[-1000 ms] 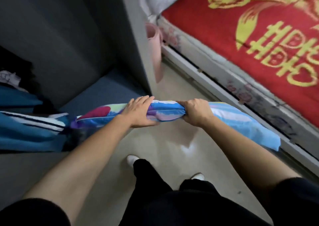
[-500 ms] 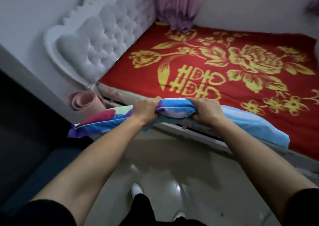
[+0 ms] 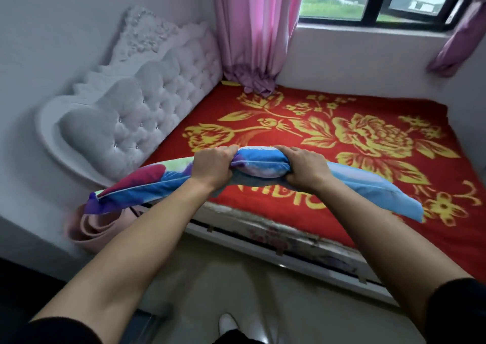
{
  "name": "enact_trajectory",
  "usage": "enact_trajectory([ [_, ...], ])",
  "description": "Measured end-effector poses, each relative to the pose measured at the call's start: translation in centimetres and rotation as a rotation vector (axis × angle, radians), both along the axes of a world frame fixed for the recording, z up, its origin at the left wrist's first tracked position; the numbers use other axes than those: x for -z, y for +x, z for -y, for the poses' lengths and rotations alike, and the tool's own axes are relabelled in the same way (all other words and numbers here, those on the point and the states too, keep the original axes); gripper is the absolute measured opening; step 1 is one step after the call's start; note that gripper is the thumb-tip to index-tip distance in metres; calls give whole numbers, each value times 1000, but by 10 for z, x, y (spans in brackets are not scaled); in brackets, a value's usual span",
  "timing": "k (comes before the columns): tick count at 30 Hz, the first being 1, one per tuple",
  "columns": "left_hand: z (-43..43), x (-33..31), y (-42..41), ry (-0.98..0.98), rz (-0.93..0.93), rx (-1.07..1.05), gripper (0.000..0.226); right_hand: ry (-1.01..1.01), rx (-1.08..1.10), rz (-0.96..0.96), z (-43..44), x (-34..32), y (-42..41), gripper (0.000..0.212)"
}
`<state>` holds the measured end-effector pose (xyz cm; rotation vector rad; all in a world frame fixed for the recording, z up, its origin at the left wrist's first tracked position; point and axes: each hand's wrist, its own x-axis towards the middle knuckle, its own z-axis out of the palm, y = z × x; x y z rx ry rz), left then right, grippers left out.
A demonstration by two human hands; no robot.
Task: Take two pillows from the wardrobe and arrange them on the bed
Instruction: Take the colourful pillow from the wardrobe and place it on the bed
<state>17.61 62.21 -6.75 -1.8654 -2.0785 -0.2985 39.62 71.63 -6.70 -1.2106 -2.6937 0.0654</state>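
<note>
Now gripping one pillow [image 3: 263, 165] at its middle, both hands clenched around the bunched fabric: left hand [image 3: 214, 165] over the multicoloured half, right hand [image 3: 305, 169] over the pale blue half, knuckles up, thumbs hidden underneath. Held in the air above the near edge of the bed [image 3: 342, 144], not touching the red and gold cover; long axis running from 9 o'clock to 3 o'clock across the view, both ends drooping, the purple-tipped end hanging low toward 8 o'clock above the rolled pink mat [image 3: 86, 229], the blue end sagging toward 4 o'clock. Lying roughly parallel to the bed's near side rail, so crosswise to the tufted headboard [image 3: 136, 112], which stands at about 10 o'clock from the hands. Left hand nearer to that headboard, right hand nearer to the foot of the bed. Judged from this: likely calling for a swing of the whole pillow toward 10 o'clock, left hand leading, with a turn until the long axis sits along the headboard's face. Only one pillow in sight and none yet on the cover, so the task looks well short of half done.
</note>
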Motion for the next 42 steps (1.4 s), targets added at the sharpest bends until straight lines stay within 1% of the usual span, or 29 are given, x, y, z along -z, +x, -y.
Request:
enact_trajectory([
  [4, -34, -8, -65, 71, -24, -12, 16, -2, -32, -5, -42, -9, -68, 73],
  [8, -65, -5, -121, 117, -25, -15, 30, -84, -40, -67, -77, 2, -129, 81],
  [11, -98, 0, -159, 122, -37, -25, 28, -157, -23, -85, -108, 10, -168, 93],
  [12, -110, 3, -171, 115, -37, -35, 25, -173, -21, -85, -120, 13, -180, 94],
  [13, -121, 5, -182, 103, -35, -47, 23, -185, -26, -87, -132, 16, -192, 91],
  [16, -158, 13, -213, 78, -18, -61, 20, -196, -56, -83, -172, 27, -223, 69],
  [17, -171, 16, -223, 74, -13, -59, 21, -200, -62, -72, -188, 32, -234, 66],
  [21, -229, 30, -263, 46, -8, -51, 26, -200, -105, -77, -255, 47, -280, 67],
  [23, -258, 40, -284, 37, -11, -55, 42, -203, -128, -73, -288, 57, -303, 74],
  [25, -284, 51, -306, 45, 13, -66, 50, -199, -141, -72, -318, 72, -327, 81],
  [28, -309, 66, -331, 99, 15, -95, 50, -154, -169, -42, -354, 94, -359, 81],
  [30, -325, 73, -344, 113, 23, -116, 46, -132, -178, -30, -374, 103, -376, 81],
  [32, -343, 82, -364, 81, 32, -160, 41, -125, -195, -11, -394, 110, -400, 83],
  [36, -379, 115, -406, 20, 78, -206, 34, -135, -192, -24, -427, 136, -447, 75],
  [38, -398, 136, -425, 41, 104, -209, 34, -110, -162, -18, -444, 151, -464, 72],
  [40, -414, 155, -439, 26, 188, -205, 43, -84, -131, 4, -460, 169, -478, 70],
  [42, -427, 183, -448, -5, 252, -213, 53, -45, -104, 26, -472, 196, -485, 63],
])
